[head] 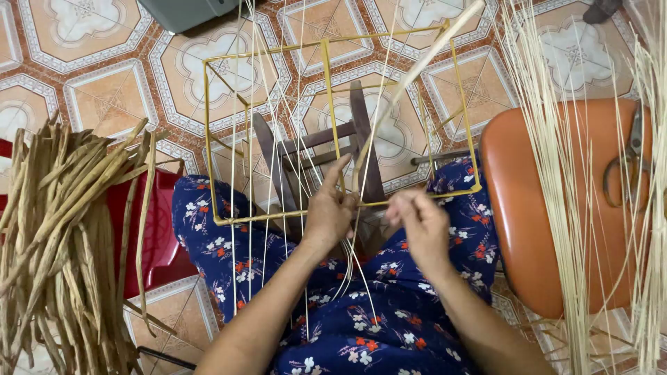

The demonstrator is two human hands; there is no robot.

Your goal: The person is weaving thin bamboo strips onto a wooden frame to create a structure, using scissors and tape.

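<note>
Clearly, in the head view, the left hand (328, 212) is pinching the near bar of a yellow wire frame (326, 52) resting over the lap, fingers closed on it where thin pale strands (250, 139) are crossing. The right hand (422, 221) is gripping a flat pale strip (431, 52) that is angling up past the frame. Only a few strands are running across the frame; most of it is standing bare. Loose reeds (563, 208) are lying over an orange stool (521, 208), scissors (629, 163) beside them, and brown dried leaves (55, 229) are piling up on a red chair (156, 236).
</note>
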